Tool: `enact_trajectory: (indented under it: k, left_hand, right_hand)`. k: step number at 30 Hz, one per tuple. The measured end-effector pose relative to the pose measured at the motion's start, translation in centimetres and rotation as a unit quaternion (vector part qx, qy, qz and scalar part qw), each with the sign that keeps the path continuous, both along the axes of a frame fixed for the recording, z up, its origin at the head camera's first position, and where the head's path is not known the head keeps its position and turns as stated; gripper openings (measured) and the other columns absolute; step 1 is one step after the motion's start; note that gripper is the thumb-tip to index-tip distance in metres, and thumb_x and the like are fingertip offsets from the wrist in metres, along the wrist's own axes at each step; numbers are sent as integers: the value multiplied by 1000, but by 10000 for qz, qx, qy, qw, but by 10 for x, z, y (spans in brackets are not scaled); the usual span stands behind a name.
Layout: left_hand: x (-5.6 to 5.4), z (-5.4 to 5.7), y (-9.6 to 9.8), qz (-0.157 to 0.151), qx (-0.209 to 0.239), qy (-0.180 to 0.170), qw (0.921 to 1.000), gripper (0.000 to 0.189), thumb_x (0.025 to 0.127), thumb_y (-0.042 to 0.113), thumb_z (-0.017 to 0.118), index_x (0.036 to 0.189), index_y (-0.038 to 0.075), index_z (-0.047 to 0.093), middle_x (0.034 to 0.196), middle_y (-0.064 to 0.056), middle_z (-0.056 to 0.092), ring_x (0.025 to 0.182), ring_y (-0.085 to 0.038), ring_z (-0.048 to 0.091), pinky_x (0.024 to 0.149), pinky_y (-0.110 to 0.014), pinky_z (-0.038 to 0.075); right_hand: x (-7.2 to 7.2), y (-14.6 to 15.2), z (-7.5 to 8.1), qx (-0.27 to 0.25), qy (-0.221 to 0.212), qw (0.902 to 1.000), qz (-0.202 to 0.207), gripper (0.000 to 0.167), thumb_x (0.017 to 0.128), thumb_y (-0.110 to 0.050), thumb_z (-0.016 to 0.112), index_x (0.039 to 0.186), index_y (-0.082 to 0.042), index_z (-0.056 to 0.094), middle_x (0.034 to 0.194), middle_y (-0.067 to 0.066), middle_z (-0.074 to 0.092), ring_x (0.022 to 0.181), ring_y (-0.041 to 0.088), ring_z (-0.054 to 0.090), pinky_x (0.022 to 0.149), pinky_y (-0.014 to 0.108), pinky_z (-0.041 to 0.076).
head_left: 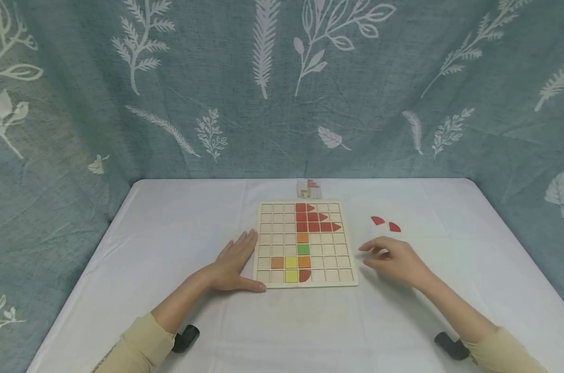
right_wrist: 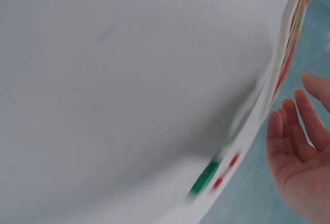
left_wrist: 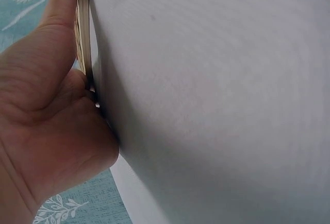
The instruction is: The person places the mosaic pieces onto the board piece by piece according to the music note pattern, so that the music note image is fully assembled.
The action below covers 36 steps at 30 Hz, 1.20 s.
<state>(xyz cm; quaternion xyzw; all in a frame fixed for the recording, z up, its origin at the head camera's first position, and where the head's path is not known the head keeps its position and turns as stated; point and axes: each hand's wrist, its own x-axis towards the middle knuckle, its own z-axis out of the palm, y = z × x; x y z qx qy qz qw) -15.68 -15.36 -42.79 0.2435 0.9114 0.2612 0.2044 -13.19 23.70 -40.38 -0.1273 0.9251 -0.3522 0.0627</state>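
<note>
A square wooden grid board (head_left: 330, 267) lies flat on the white table. On it sit red squares and triangles in three rows, an orange square (head_left: 302, 238), a green square (head_left: 303, 249), more orange and yellow squares below, and a red quarter-circle (head_left: 304, 275). My left hand (head_left: 230, 267) rests along the board's left side, fingers extended, thumb at the lower left corner. Just off the right side hovers my right hand (head_left: 391, 259), its fingers loosely bent with nothing between them. Two red quarter-circle pieces (head_left: 377, 220) lie beyond it.
A small pattern card (head_left: 309, 189) stands behind the board at the table's far edge. In the right wrist view a blurred green piece (right_wrist: 204, 177) lies on the white cloth (right_wrist: 129, 80) beside the red ones. A blue-green leaf-print curtain (head_left: 235, 129) surrounds the table.
</note>
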Motion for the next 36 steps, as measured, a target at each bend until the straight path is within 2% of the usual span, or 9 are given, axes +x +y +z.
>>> enact_trajectory:
  k: [6, 12, 21, 31, 36]
  left_hand:
    - [0, 0, -1, 46, -84, -18, 10000, 123, 74, 57, 78, 155, -2, 6, 162, -18, 3, 149, -32, -3, 118, -53, -1]
    - [1, 0, -2, 36, -62, 29, 10000, 123, 74, 57, 78, 154, -3, 6, 162, -20, 4, 149, -34, -3, 118, -55, -1]
    - [0, 2, -1, 25, 37, -28, 10000, 122, 75, 54, 79, 154, -4, 7, 162, -20, 4, 149, -34, -3, 118, -55, -1]
    - [0, 2, 0, 33, 45, -22, 10000, 122, 74, 54, 79, 154, -5, 8, 161, -21, 5, 148, -35, -2, 118, -55, -1]
    - [0, 2, 1, 58, 19, -28, 10000, 122, 74, 54, 79, 154, -4, 7, 161, -20, 5, 149, -35, -2, 118, -55, -1]
  right_hand:
    - [15, 57, 3, 603, -112, 9980, -150, 36, 82, -8, 78, 116, -6, 68, 112, 6, 67, 99, 24, 58, 83, 38, 55]
    - [23, 85, 2, 758, -17, 9970, -166, 36, 81, -6, 78, 116, -3, 67, 110, 7, 68, 99, 26, 59, 83, 32, 54]
    - [24, 88, 0, 723, -224, 9962, -424, 25, 83, -13, 78, 106, -7, 71, 87, -4, 64, 82, 11, 58, 78, 25, 55]
    - [22, 85, -1, 825, -218, 9944, -628, 25, 83, -23, 80, 102, -8, 74, 81, -7, 65, 79, 12, 61, 70, 24, 53]
    - [17, 67, 3, 416, -480, 9947, -805, 31, 83, -31, 79, 105, -10, 74, 83, -5, 67, 81, 14, 62, 67, 23, 52]
